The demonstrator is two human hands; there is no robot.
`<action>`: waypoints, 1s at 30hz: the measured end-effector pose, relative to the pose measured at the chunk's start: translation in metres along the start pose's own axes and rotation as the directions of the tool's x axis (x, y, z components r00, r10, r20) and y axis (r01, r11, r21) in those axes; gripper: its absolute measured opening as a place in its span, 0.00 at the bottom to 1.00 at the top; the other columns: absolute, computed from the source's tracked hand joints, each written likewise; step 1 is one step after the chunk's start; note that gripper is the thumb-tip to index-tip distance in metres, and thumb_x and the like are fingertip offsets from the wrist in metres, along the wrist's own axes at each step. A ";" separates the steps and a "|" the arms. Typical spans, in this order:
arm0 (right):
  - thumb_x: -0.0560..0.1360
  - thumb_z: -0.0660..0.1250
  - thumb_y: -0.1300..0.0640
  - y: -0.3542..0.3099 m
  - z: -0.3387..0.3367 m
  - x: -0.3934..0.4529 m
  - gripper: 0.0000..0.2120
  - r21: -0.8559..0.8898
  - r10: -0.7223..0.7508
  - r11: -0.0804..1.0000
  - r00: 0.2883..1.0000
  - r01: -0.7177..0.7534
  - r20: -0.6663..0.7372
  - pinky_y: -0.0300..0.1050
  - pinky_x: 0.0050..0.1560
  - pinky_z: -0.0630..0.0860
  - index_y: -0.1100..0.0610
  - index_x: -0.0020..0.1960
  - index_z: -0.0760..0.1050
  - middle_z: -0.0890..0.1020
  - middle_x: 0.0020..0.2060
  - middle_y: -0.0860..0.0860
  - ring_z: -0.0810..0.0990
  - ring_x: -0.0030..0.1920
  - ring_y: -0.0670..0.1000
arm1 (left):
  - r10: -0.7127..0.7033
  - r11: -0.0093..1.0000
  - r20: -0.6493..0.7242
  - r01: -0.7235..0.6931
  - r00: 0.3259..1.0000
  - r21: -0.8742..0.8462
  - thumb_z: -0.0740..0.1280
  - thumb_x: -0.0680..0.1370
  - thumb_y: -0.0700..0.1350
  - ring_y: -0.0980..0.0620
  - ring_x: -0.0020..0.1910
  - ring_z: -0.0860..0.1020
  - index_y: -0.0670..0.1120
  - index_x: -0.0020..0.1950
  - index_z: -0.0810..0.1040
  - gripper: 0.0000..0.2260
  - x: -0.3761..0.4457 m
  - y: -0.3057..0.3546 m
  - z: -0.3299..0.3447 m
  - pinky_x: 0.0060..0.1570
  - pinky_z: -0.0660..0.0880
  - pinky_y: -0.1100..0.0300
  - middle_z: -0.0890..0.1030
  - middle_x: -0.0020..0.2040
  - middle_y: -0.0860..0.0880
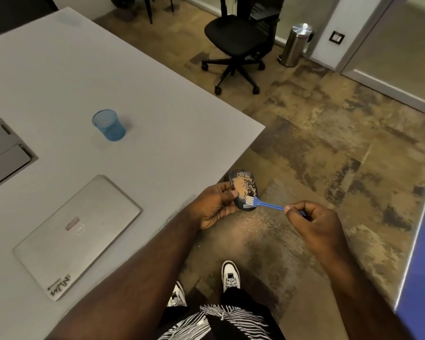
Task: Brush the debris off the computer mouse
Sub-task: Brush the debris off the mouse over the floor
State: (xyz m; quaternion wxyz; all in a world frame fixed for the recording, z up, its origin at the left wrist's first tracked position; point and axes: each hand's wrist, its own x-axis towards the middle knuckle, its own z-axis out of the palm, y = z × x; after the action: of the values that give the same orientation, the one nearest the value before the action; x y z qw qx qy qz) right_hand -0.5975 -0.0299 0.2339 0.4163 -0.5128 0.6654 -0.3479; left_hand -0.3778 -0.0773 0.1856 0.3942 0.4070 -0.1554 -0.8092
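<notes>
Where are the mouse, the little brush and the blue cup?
mouse (242, 186), head view, dusty top
brush (267, 205), head view, blue handle
blue cup (111, 127), head view, side wall

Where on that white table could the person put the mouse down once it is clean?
The widest bare stretch of the table lies between the blue cup and the near right corner. There is also room beyond the cup. The left side is crowded: the closed laptop and the grey hatch take it up.
</notes>
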 end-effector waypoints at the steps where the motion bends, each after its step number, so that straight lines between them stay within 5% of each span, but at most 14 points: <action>1: 0.75 0.70 0.60 0.002 -0.006 0.003 0.07 -0.017 -0.007 1.000 1.000 0.007 0.007 0.33 0.20 0.59 0.54 0.38 0.82 0.70 0.19 0.43 0.63 0.19 0.42 | 0.000 1.000 0.001 0.000 1.000 -0.004 0.57 0.80 0.31 0.47 0.49 0.84 0.38 0.59 0.76 0.13 0.005 -0.003 0.006 0.52 0.80 0.53 0.83 0.55 0.42; 8: 0.74 0.70 0.58 0.010 -0.034 0.030 0.05 -0.108 -0.041 0.993 0.998 0.045 0.037 0.33 0.21 0.61 0.56 0.40 0.82 0.72 0.19 0.42 0.66 0.19 0.41 | 0.004 0.998 0.000 -0.004 1.000 0.058 0.57 0.80 0.32 0.50 0.48 0.85 0.41 0.57 0.78 0.12 0.037 -0.019 0.036 0.51 0.81 0.55 0.86 0.48 0.46; 18: 0.73 0.71 0.55 0.027 -0.065 0.054 0.05 -0.160 -0.105 0.982 0.994 0.105 0.010 0.31 0.20 0.62 0.48 0.38 0.81 0.76 0.21 0.41 0.68 0.20 0.40 | 0.006 0.997 -0.018 -0.005 1.000 0.082 0.57 0.80 0.33 0.47 0.52 0.82 0.40 0.59 0.77 0.12 0.065 -0.027 0.064 0.57 0.77 0.50 0.84 0.52 0.44; 30: 0.73 0.69 0.51 0.034 -0.106 0.079 0.05 -0.203 -0.091 0.978 0.977 0.052 -0.191 0.30 0.17 0.60 0.51 0.41 0.82 0.75 0.21 0.38 0.69 0.18 0.40 | -0.004 0.997 -0.009 0.005 1.000 0.080 0.58 0.80 0.33 0.45 0.55 0.80 0.38 0.62 0.75 0.13 0.084 -0.032 0.090 0.58 0.77 0.50 0.81 0.55 0.41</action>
State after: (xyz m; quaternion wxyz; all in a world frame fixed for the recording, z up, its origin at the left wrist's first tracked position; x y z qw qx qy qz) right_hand -0.7172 -0.0945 0.2312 0.2817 -0.5378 0.7159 -0.3447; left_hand -0.4942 -0.1277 0.1779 0.3764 0.4265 -0.1849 -0.8014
